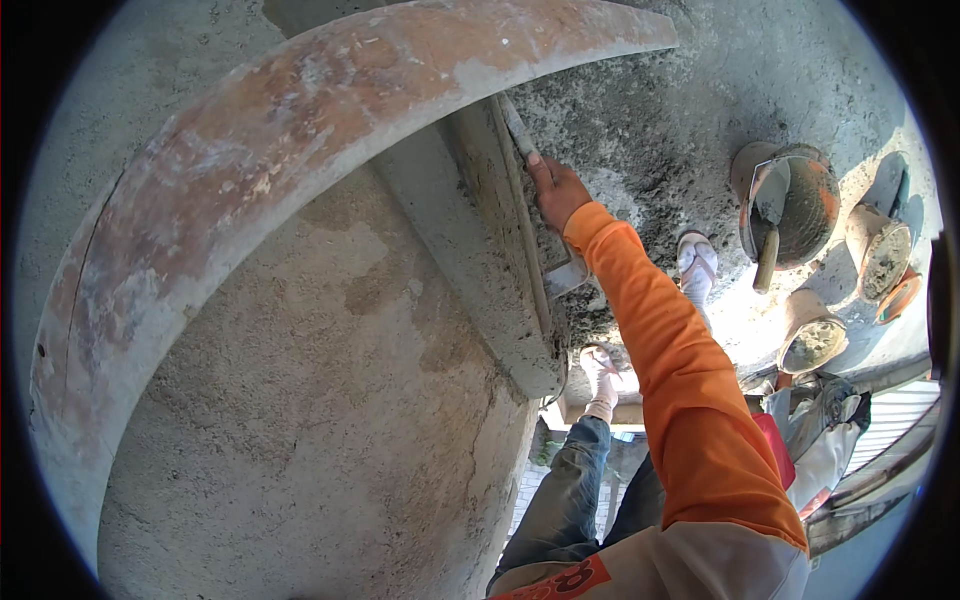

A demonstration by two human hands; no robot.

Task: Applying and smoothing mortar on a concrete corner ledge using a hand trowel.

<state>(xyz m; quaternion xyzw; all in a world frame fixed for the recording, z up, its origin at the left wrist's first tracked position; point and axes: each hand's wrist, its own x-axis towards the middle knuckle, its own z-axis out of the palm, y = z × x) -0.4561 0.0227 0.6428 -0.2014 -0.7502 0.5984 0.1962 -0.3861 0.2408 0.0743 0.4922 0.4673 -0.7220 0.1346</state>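
My right hand (560, 192), in an orange sleeve, is closed on a long flat plastering trowel (566, 278). The trowel lies along the side of a narrow mortar-stained board (505, 215), and its grip is mostly hidden behind my fingers. That board runs along the edge of a grey plastered ledge (425, 195). My left hand does not show. Across the top and left sweeps a long, paint-worn plank (290, 100), close to the camera and passing over the ledge's upper end.
Mortar crumbs cover the floor (655, 140) beyond my hand. A bucket (810, 205) holding a small trowel (767, 255) lies at the right, near mortar-filled buckets (812, 345). My sandalled feet (697, 258) stand below. A rough wall (320, 400) fills the left.
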